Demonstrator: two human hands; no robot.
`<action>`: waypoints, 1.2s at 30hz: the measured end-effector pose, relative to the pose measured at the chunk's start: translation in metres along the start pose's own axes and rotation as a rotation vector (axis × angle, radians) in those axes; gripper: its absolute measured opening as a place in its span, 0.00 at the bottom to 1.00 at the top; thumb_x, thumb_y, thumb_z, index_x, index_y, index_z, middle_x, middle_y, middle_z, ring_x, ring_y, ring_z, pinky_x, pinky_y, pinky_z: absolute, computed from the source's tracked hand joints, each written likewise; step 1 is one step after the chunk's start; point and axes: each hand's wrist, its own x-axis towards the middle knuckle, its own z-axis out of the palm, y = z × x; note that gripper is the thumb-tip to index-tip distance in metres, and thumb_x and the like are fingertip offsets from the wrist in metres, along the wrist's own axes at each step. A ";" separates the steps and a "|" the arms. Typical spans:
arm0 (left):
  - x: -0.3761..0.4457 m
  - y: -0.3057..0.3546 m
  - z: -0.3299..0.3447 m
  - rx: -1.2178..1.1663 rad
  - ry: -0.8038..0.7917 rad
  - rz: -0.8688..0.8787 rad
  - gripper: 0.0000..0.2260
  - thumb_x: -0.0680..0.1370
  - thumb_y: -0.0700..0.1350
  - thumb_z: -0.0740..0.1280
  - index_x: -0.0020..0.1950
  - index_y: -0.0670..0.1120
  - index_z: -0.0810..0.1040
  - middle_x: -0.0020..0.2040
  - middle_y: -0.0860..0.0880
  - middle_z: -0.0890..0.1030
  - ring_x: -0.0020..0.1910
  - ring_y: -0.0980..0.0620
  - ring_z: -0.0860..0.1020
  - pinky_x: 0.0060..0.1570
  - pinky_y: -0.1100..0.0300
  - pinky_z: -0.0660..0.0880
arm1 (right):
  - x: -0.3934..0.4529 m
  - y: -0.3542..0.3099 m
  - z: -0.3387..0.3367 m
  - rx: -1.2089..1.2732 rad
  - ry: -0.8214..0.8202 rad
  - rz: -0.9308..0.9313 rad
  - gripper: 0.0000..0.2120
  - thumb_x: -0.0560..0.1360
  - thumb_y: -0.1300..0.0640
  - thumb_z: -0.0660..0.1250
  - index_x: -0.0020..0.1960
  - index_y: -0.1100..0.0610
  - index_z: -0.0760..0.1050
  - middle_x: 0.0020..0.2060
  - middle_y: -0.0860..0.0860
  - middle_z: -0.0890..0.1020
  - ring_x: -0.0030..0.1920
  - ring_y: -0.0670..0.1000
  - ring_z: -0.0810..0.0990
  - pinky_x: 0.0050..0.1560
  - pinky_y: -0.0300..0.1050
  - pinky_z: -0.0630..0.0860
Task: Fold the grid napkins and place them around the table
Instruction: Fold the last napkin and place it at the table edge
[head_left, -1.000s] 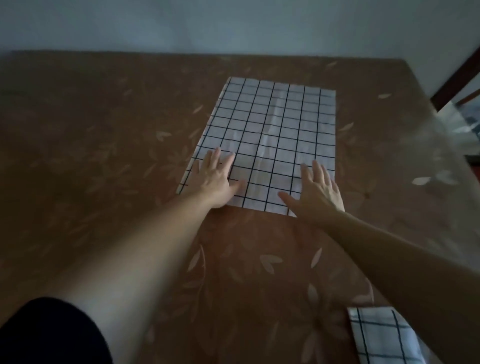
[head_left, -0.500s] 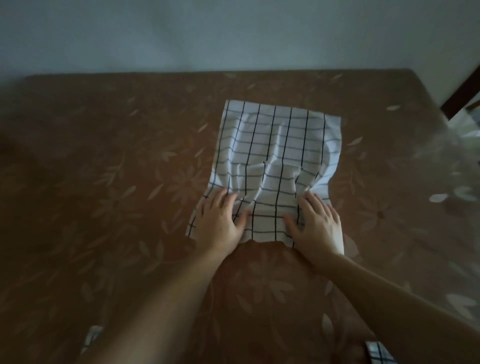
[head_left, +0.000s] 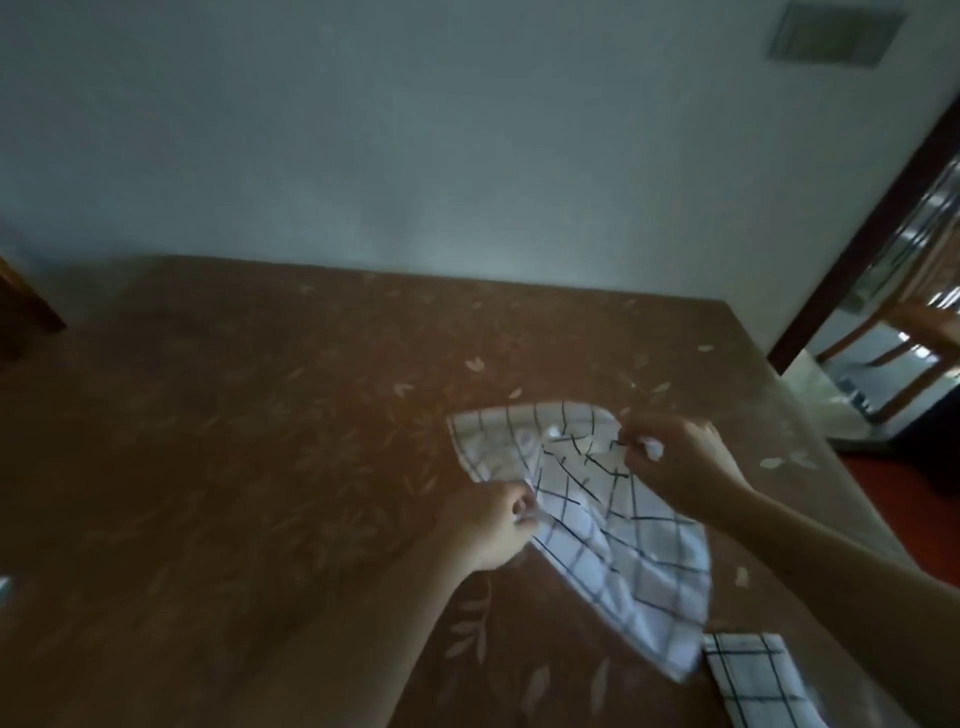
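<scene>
A white napkin with a black grid (head_left: 618, 525) is lifted off the brown floral table (head_left: 260, 441), crumpled and hanging toward me. My left hand (head_left: 493, 525) pinches its left edge. My right hand (head_left: 680, 462) grips its upper right edge, with fabric bunched in the fingers. A second grid napkin (head_left: 753, 680), folded, lies at the near right of the table beside my right forearm.
A plain wall stands behind the table's far edge. At the right, past the table's edge, a dark door frame (head_left: 872, 208) opens onto a room with wooden chair legs. A dark wooden piece (head_left: 26, 312) shows at the far left.
Both hands went from pressing flat on the spread napkin to gripping it and lifting it off the table. The view tilted up toward the wall.
</scene>
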 end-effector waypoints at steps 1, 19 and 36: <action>-0.009 0.004 -0.016 0.021 0.048 0.015 0.11 0.78 0.49 0.66 0.60 0.54 0.77 0.52 0.52 0.82 0.43 0.54 0.81 0.44 0.56 0.79 | -0.005 -0.014 -0.021 -0.002 -0.003 -0.008 0.09 0.70 0.61 0.70 0.46 0.49 0.84 0.45 0.45 0.86 0.47 0.48 0.82 0.54 0.47 0.76; -0.183 0.150 -0.157 -0.044 0.143 0.492 0.09 0.79 0.53 0.66 0.51 0.49 0.82 0.49 0.58 0.82 0.48 0.62 0.76 0.58 0.58 0.73 | -0.183 -0.140 -0.236 -0.154 0.353 -0.050 0.11 0.72 0.63 0.68 0.41 0.46 0.77 0.57 0.47 0.80 0.58 0.50 0.77 0.61 0.52 0.72; -0.349 0.238 -0.140 0.198 0.426 0.601 0.09 0.76 0.50 0.64 0.47 0.49 0.82 0.43 0.52 0.84 0.43 0.51 0.81 0.46 0.53 0.78 | -0.338 -0.187 -0.222 -0.128 0.301 -0.167 0.09 0.77 0.53 0.67 0.55 0.47 0.81 0.50 0.42 0.84 0.45 0.38 0.79 0.55 0.41 0.77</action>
